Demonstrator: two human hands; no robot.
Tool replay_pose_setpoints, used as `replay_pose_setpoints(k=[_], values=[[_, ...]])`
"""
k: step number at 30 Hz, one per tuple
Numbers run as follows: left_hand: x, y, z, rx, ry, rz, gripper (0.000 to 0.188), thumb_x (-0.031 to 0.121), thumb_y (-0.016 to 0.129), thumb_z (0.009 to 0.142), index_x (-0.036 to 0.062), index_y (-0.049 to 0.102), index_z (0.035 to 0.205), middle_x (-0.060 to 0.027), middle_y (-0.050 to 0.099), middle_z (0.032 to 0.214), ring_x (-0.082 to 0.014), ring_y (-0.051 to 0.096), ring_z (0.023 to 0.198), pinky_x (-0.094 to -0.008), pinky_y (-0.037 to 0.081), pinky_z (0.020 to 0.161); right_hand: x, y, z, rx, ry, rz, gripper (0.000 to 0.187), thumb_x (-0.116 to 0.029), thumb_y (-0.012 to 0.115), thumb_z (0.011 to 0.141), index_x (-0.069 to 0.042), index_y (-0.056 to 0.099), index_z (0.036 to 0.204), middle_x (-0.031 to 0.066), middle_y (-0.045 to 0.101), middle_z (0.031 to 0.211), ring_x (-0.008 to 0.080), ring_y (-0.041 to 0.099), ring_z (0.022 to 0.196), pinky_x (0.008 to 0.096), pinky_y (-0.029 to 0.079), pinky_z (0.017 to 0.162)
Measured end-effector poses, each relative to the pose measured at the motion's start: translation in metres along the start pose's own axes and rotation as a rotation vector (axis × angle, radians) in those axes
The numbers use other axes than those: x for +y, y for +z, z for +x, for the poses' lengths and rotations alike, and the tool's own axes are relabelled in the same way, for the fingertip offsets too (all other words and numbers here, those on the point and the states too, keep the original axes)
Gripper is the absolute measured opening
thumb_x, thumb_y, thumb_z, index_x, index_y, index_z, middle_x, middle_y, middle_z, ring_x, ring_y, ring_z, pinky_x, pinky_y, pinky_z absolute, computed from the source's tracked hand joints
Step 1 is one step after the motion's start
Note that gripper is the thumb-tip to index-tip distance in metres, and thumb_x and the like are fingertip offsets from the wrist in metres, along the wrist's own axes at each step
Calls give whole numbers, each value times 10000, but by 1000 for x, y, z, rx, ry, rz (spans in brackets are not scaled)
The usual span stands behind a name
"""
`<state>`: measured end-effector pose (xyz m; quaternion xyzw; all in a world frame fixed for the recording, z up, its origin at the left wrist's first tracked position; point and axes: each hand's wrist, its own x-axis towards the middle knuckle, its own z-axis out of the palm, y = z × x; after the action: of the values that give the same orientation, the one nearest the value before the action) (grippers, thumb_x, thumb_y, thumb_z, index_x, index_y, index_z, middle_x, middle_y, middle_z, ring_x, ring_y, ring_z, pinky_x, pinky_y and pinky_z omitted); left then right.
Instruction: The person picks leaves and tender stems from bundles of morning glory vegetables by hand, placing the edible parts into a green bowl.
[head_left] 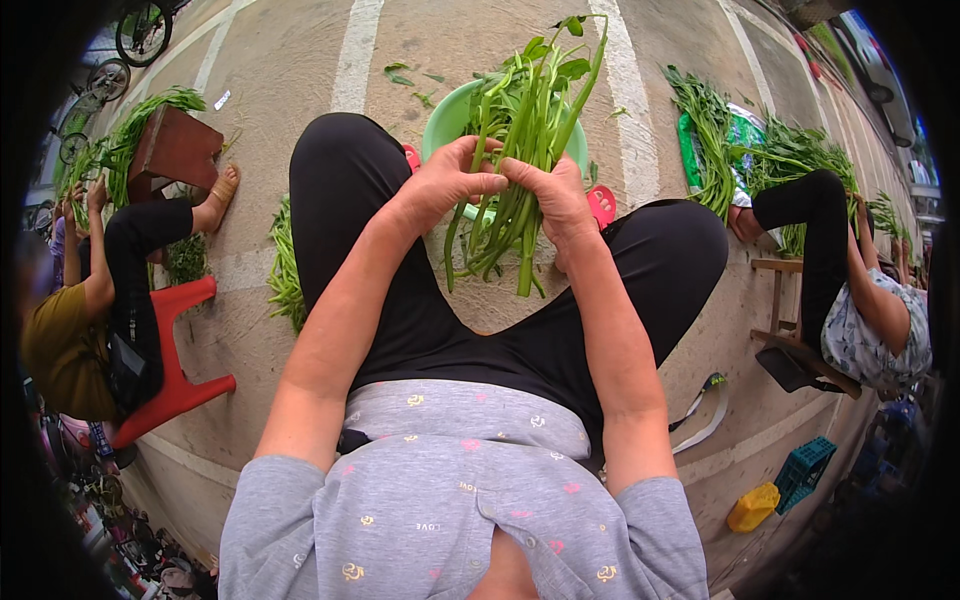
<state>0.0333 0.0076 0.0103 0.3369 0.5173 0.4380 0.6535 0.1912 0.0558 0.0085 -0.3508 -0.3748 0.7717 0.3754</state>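
A bunch of water spinach [525, 130], with long pale green stems and leaves at the far end, is held up between my knees. My right hand [560, 195] is wrapped round its stems from the right, the thumb lying across the front. My left hand [445, 185] closes on the left side of the same bunch, its thumb reaching toward the right thumb; part of its fingers is hidden by stems. Cut ends hang below both hands. Behind and under the bunch sits a light green basin [447, 118] with more greens in it.
Loose greens [286, 270] lie beside my left knee. At left, a person sits on a red stool [180, 370] near a brown box-like stool [178, 150] piled with greens. A person at right sits by greens on a green-white sack [745, 150]. A teal crate [803, 475] and yellow bag [752, 508] stand lower right.
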Motion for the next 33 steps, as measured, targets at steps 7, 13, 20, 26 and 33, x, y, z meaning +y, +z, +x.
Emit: replay_pose_setpoints(k=[7,13,20,26,33], values=[[-8,-13,6,223,-3,-150,372,45,570,825,47,480,1186,-43,554,953,-105,524,780,-252,462,702,-6,-19,7,173,55,-4,304,-38,681,701,21,545,966,82,599,799,167,593,613,290,517,555],[-5,-9,7,147,-76,-246,373,78,541,857,53,451,1218,-74,548,1068,-158,551,916,-300,492,771,-9,-12,4,87,78,8,286,-32,666,719,20,549,975,86,608,823,159,601,646,281,513,540],[-1,-1,4,-54,-121,-308,404,185,476,918,68,404,1298,-39,515,1184,-148,518,1021,-326,427,868,5,1,4,-29,29,-20,348,-28,645,719,9,527,1044,70,597,908,144,597,757,264,507,657],[0,3,2,-22,-91,-232,433,133,491,887,95,403,1310,-34,500,1203,-152,485,1071,-361,413,878,12,-2,7,-15,-19,-66,365,-28,640,709,3,524,1055,64,590,922,143,589,772,274,503,680],[5,7,1,-29,-86,-216,452,122,515,879,95,397,1315,-23,502,1197,-147,479,1071,-362,409,874,6,-5,6,-64,90,47,372,-50,666,721,-3,526,1063,58,589,936,139,588,793,275,506,679]])
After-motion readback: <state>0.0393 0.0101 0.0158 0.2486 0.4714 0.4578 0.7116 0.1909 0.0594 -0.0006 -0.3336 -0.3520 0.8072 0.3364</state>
